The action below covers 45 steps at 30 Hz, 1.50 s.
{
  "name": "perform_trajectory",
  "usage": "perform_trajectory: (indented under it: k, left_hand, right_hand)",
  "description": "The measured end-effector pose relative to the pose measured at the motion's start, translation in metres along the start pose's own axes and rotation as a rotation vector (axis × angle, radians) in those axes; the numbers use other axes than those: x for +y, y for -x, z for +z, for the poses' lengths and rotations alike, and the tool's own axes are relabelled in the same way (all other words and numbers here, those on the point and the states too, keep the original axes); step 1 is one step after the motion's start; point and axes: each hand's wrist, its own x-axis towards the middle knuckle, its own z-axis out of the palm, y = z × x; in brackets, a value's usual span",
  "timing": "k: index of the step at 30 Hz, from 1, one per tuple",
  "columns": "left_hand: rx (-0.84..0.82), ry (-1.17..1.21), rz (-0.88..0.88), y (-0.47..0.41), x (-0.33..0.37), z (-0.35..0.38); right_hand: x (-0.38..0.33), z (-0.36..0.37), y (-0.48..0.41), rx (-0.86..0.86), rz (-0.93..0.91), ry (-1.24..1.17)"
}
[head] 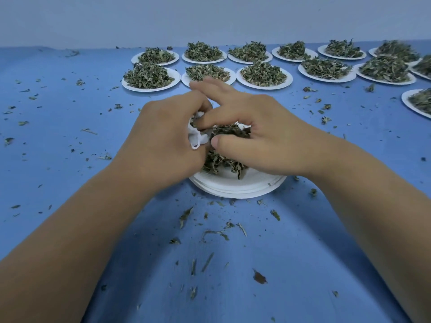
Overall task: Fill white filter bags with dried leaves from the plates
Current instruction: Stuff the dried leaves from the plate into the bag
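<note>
A blue cloth [58, 108] strewn with leaf crumbs [210, 231] covers the table below a pale wall [210, 17]. The left hand [163, 136] pinches a crumpled white filter bag [197, 136] over the near plate [235, 185]. Beside it, the right hand [261, 134] curls round a clump of dried leaves [228, 134]. Heaped plates [264, 76] line the far right.

Far side: crowded with heaped plates [151, 76], close together.
Left: open table [58, 108], only leaf scraps [185, 216].
Near edge: open, scraps again.
</note>
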Motion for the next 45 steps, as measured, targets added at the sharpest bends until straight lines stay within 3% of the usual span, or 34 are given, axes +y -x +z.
perform_trajectory:
  k: [3,8,12,17,21,25,30,36,41,45]
  left_hand:
    - [0.039,0.025,-0.016,0.000,-0.003,0.002]
    - [0.027,0.039,-0.053,0.001,-0.005,0.005]
    - [0.057,0.079,-0.068,0.001,-0.004,0.003]
    - [0.041,0.115,-0.063,0.001,0.001,0.002]
    - [0.074,0.134,-0.054,0.001,-0.001,0.002]
    - [0.041,0.145,-0.043,0.001,-0.005,0.004]
    - [0.036,0.152,-0.219,-0.002,-0.017,0.003]
    - [0.074,0.101,-0.282,-0.003,-0.027,-0.004]
    - [0.062,0.000,-0.267,-0.004,-0.033,-0.010]
    - [0.010,-0.048,-0.246,-0.004,-0.033,-0.010]
  right_hand:
    - [0.002,-0.005,0.001,0.099,0.027,-0.084]
    - [0.002,0.001,-0.001,-0.085,0.009,0.056]
    - [0.004,-0.003,-0.001,0.075,0.015,-0.047]
    - [0.003,0.005,-0.003,-0.104,-0.031,0.097]
    - [0.004,0.002,-0.002,0.036,-0.022,0.009]
    - [0.005,0.006,-0.003,0.106,-0.075,0.065]
    - [0.003,0.002,-0.003,0.251,-0.030,-0.118]
    - [0.007,-0.008,-0.001,0.331,-0.016,-0.015]
    - [0.016,-0.019,0.001,-0.133,0.153,0.276]
    - [0.021,-0.015,0.000,-0.105,0.137,0.311]
